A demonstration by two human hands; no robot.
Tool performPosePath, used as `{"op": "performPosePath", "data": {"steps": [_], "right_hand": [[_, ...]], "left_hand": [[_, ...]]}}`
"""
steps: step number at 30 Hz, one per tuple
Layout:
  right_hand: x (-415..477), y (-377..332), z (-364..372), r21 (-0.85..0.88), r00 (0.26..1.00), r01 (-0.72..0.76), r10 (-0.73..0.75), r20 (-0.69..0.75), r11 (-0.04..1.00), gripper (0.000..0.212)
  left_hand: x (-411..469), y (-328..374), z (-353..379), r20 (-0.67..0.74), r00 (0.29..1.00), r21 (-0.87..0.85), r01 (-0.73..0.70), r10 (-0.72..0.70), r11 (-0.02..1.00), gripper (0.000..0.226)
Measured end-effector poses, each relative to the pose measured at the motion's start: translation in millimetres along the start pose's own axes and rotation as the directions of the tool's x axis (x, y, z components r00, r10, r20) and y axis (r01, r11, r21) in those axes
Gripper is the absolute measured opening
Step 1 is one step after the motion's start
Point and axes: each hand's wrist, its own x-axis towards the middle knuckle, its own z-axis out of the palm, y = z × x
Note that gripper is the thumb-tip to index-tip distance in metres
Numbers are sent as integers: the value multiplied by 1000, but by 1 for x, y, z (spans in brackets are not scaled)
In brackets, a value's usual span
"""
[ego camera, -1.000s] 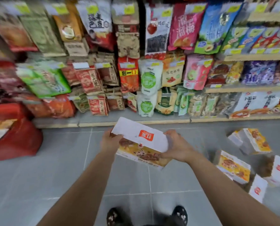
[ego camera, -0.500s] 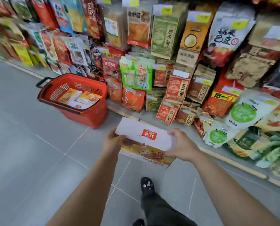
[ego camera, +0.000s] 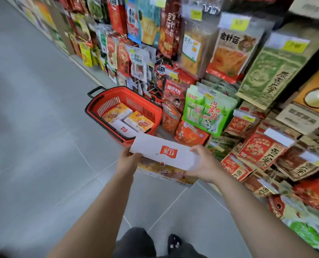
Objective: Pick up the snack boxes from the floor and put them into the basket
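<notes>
On the aisle floor point(ego camera: 43, 146), the red basket point(ego camera: 155, 108) sits just ahead of the snack box point(ego camera: 166, 155), gripped endwise by left hand point(ego camera: 128, 161) and right hand point(ego camera: 204, 164).

Grey tiled floor point(ego camera: 34, 127) across the left and bottom of the frame. Crowded shelves of snack bags point(ego camera: 229, 54) along top and right; bright green bag point(ego camera: 209, 110) at centre right, yellow price tags point(ego camera: 295, 46) at upper right.

A person is wearing dark trousers point(ego camera: 136, 243) and a black, white-flecked shoe point(ego camera: 174, 242), left forearm point(ego camera: 102, 207) and right forearm point(ego camera: 248, 207) showing bare.
</notes>
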Motion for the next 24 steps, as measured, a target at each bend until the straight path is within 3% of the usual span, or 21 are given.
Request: {"op": "performPosePath", "data": {"steps": [4, 8, 16, 24], "right_hand": [[60, -36, 15, -36, 999, 17, -15, 41, 999, 85], [122, -76, 37, -76, 1000, 8, -6, 27, 997, 81], [238, -164, 91, 19, 990, -137, 137, -13, 990, 84], [357, -190, 108, 101, 967, -248, 252, -34, 963, 84]], "left_hand": [[58, 19, -18, -38, 997, -20, 61, -61, 998, 43], [132, 40, -45, 12, 992, -12, 122, -122, 992, 49], [310, 98, -101, 134, 982, 227, 100, -133, 969, 55], [469, 134, -73, 201, 956, 387, 123, -214, 914, 63]]}}
